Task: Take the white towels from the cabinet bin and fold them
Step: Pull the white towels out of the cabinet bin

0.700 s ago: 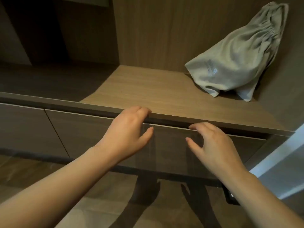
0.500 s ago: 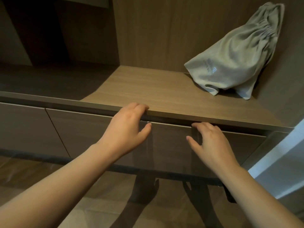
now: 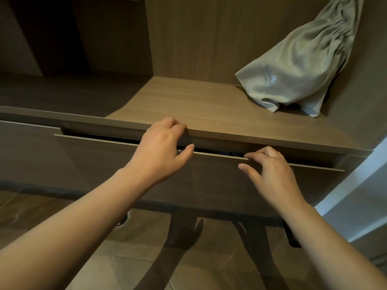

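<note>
**Bin Barely Cracked Open, No Towels Out Yet**

Nearest, above the glossy floor (image 3: 31,206): two bare forearms reaching up to the front of the cabinet bin (image 3: 209,185). On the left hand (image 3: 161,151), fingers bent over and down behind the panel's top rim, tips hidden in the gap, thumb pressed against the front of the rim: a hooking hold on the bin. On the right hand (image 3: 270,174), fingers bent at the same rim further along, forefinger laid along its edge, thumb held off the panel. Cannot tell whether truly hooked behind the rim or merely resting on it.

Just beyond the hands: a narrow dark slot between the bin's rim and the underside of the shelf (image 3: 209,105), with the panel standing proud of the neighbouring drawer front (image 3: 27,153) on the left. Open by a sliver only. Nothing of the inside to be seen, so no white towels in view; presumably within the bin, though not confirmed here.

Farther back, on the shelf, toward the right rear corner: a crumpled grey cloth bag (image 3: 303,65) leaning against the side wall, well apart from both hands. No part of the task, by the look of it.

Judged from this: opening only just begun. Still to do: drawing the bin fully out, lifting out the towels, finding a flat place, folding each one. Practically everything left.
</note>
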Motion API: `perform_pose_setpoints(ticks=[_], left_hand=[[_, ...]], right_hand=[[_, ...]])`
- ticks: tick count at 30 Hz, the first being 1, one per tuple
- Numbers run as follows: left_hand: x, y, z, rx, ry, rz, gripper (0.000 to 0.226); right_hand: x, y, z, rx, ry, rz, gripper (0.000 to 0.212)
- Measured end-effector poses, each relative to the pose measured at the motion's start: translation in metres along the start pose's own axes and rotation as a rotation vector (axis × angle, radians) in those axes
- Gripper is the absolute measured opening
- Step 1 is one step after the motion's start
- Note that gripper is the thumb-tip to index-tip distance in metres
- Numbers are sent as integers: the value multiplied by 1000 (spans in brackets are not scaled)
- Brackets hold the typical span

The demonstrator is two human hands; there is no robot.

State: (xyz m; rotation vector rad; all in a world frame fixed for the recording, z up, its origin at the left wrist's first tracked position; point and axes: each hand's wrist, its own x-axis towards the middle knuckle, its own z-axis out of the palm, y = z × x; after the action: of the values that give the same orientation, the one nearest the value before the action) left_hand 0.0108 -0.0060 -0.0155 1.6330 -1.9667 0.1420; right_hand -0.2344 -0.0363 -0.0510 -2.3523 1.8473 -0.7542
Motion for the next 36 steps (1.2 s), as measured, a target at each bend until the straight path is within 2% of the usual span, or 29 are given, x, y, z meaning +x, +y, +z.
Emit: perform_pose_setpoints(ticks=[3, 15, 20, 27, 33, 36], left_hand=[[-13, 1, 1, -62, 17, 0, 55], [-43, -5, 13, -35, -253, 0, 40], [-48, -8, 16, 8, -275, 59, 30], [-76, -10, 10, -38, -372, 107, 33], [-93, -13, 13, -292, -455, -36, 36], [-102, -16, 21, -340, -543, -94, 40]], right_hand=[[-3, -1, -1, 5, -1, -18, 42], [-40, 12, -3, 7, -11, -116, 27], [-48, 16, -8, 91, -81, -133, 21], [-83, 20, -7, 153, -214, -119, 24], [-108, 21, -7, 210, -239, -80, 29], [-122, 27, -4, 242, -263, -47, 33]])
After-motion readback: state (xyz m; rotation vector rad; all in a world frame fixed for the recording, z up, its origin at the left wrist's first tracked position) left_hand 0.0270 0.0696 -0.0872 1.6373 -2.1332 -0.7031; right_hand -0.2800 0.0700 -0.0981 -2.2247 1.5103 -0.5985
